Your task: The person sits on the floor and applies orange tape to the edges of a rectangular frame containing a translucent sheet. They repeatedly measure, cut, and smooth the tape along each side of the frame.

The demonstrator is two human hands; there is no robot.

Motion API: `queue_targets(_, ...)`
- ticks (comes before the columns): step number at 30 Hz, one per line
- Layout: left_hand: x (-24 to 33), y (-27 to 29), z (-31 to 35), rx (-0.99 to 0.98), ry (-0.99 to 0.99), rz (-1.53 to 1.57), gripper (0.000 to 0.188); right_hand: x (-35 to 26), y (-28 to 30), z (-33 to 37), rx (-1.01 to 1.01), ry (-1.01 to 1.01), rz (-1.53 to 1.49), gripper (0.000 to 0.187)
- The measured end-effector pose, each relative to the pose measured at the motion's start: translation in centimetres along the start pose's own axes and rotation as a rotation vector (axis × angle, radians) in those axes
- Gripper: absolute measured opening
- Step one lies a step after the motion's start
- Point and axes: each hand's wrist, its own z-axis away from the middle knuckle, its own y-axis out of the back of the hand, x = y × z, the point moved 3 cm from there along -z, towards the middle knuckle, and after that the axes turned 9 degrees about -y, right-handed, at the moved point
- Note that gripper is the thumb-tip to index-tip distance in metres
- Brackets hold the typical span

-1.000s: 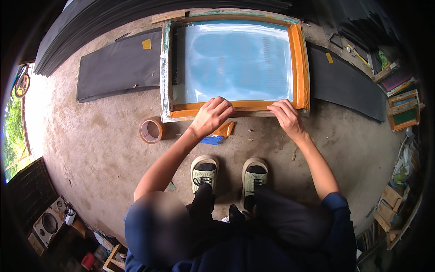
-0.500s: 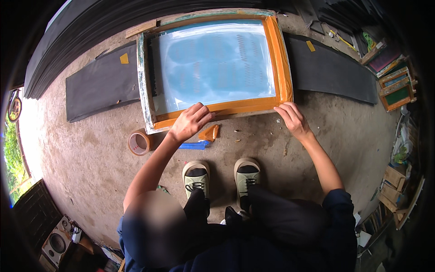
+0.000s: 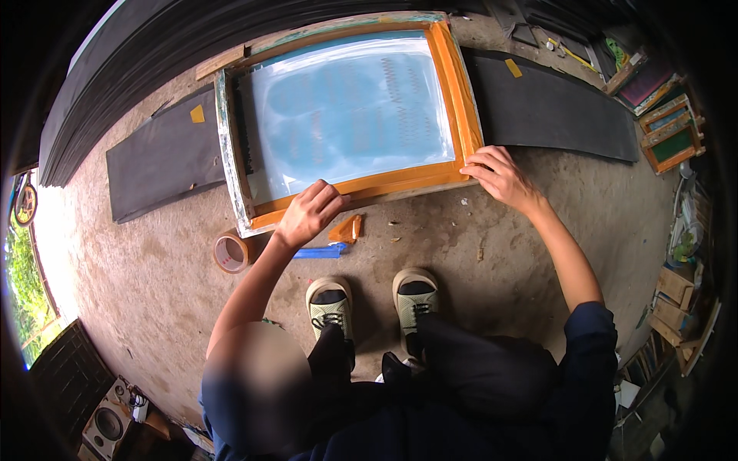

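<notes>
A screen printing frame [image 3: 231, 154] with a blue mesh [image 3: 350, 115] lies propped across dark boards. Orange packing tape [image 3: 400, 179] lines its front and right inner edges. Toward the left of the front edge, my left hand [image 3: 307, 215] has its fingers bent and pressed together on the tape; its thumb is mostly hidden. At the front right corner, my right hand [image 3: 503, 180] pinches the tape's end between thumb and fingers. Just below the frame lie a crumpled orange tape piece [image 3: 346, 229] and a slim blue object [image 3: 319, 251] of unclear kind.
A tape roll [image 3: 248, 247] stands by the frame's front left corner. Dark flat boards [image 3: 165, 154] reach out on both sides, and a stack of dark sheets [image 3: 115, 84] borders the far left. Small frames [image 3: 669, 134] lean at the right. My shoes [image 3: 416, 296] are close below.
The view has shifted, so the frame sits slightly farther left. My right hand has moved up onto the front right corner; my left hand stays on the front edge.
</notes>
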Motion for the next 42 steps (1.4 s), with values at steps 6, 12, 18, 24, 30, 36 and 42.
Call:
queue_targets(6, -0.1, 0.1, 0.0, 0.016, -0.010, 0.008, 0.031, 0.0, 0.3, -1.1, -0.112, 0.026, -0.098, 0.019)
queue_targets(12, 0.1, 0.0, -0.1, 0.001, 0.000, 0.015, 0.030, 1.2, 0.8, -1.0, -0.087, 0.043, -0.101, 0.011)
queue_targets(18, 0.1, 0.2, -0.1, -0.062, -0.021, -0.003, 0.031, 0.7, 0.7, -0.2, 0.017, 0.026, -0.013, 0.011)
queue_targets(24, 0.3, 0.9, -0.6, -0.174, -0.113, -0.081, 0.033, 0.2, -0.6, 1.7, 0.163, 0.084, 0.113, 0.017)
queue_targets(30, -0.4, 2.3, -2.4, -0.287, -0.237, 0.076, 0.022, 0.0, -0.7, 3.5, 0.234, 0.079, 0.150, 0.027)
queue_targets(36, -2.0, -0.2, -8.3, -0.304, 0.415, 0.735, 0.038, -0.4, -2.1, 6.7, 0.376, -0.281, -0.094, 0.036)
queue_targets(42, -0.1, -8.5, -14.5, -0.277, 0.248, 0.925, 0.046, -0.5, -7.0, 5.7, 0.637, -1.007, -0.927, 0.028)
